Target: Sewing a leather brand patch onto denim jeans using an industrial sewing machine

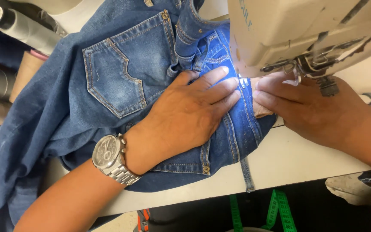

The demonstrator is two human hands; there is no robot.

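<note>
A pair of blue denim jeans (108, 73) lies spread over the sewing table, back pocket up. My left hand (190, 109) lies flat on the denim, fingers together and pointing right toward the needle area. My right hand (310, 109) rests opposite, under the cream sewing machine head (288, 30), with its fingertips pinching the denim seam by the presser foot (242, 81). The two hands' fingertips almost meet at the lit seam. A silver wristwatch (110, 157) is on my left wrist.
The white table (288, 161) has its front edge near me, with green measuring tape (280, 210) hanging below it. A thin denim strip (247, 174) dangles over the edge. Thread cones (22, 25) stand at the top left beside fabric rolls.
</note>
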